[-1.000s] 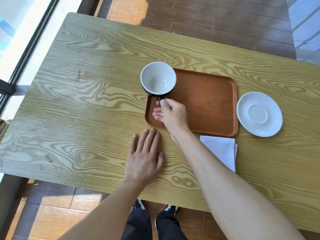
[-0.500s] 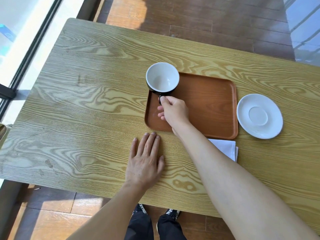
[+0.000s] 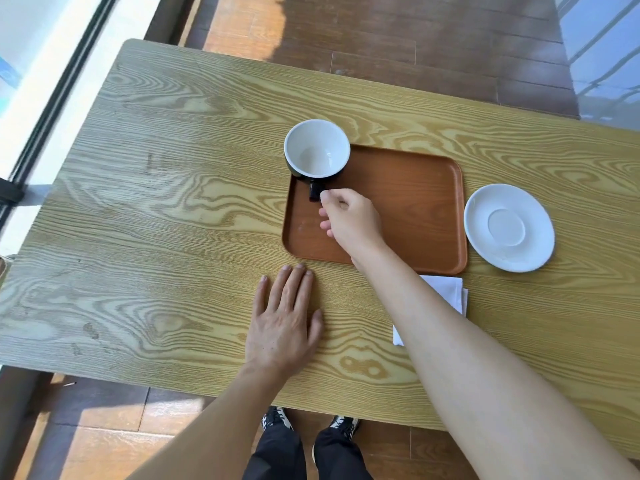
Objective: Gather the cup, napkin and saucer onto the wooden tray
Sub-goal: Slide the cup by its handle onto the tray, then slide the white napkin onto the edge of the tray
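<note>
Cup now sits on the tray's far left corner; our right hand has let go of the handle, fingers loosened. Left hand stays flat on the worktop. Saucer and napkin remain off-tray.

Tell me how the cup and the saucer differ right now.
The cup is deep with a dark outside; the saucer is flat and all white. The cup stands at the wooden tray's far left corner; the saucer lies on the table, right of the tray. Both are round, white inside and empty.
</note>
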